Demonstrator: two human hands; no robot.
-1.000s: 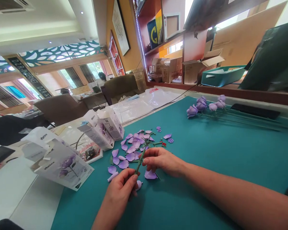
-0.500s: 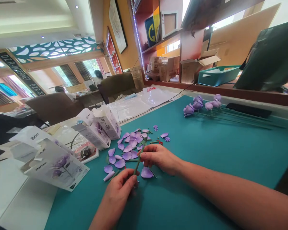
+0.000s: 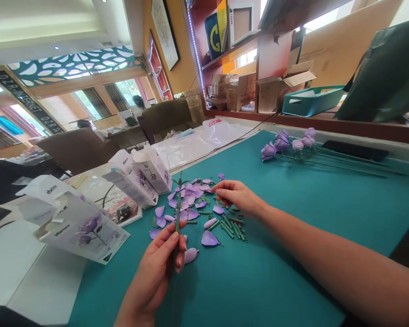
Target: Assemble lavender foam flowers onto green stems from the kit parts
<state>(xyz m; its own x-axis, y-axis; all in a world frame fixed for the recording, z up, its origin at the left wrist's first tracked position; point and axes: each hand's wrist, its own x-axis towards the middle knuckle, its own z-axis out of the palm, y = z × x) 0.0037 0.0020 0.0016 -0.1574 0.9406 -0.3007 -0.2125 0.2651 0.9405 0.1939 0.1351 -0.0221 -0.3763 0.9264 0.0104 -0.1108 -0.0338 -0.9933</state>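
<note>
in the head view, the only one, the two hands are apart. the left hand (image 3: 162,254) is clamped on a green stem (image 3: 178,204), thumb against fingers around its lower part, and holds it close to upright over the teal worktop (image 3: 293,218); thin prongs spread near its top. the right hand (image 3: 240,197) has its fingertips bunched at the right edge of a scatter of purple petals (image 3: 191,199); whether they are closed on a piece, i cannot tell. nearer the person, to the right of the petals, lies a cluster of short green rods (image 3: 233,227), and well apart at the far right lie purple roses (image 3: 281,141) on long stems.

the step in hand looks like choosing a small part to go with the held stem. as i judge it, the next move calls for a light fingertip pinch on one piece while the left hand keeps the stem steady.

as for writing, the white box (image 3: 88,234) at the left bears a rose picture and a dark brand name that seems to end in "xx"; the rest is too slanted to trust. a dark sign (image 3: 27,102) reads "dzr-internet", then "dzr" again. a blue and yellow bag (image 3: 213,36) on the shelf shows a large "g". red lettering on the clear plastic (image 3: 214,122) is unreadable.
</note>
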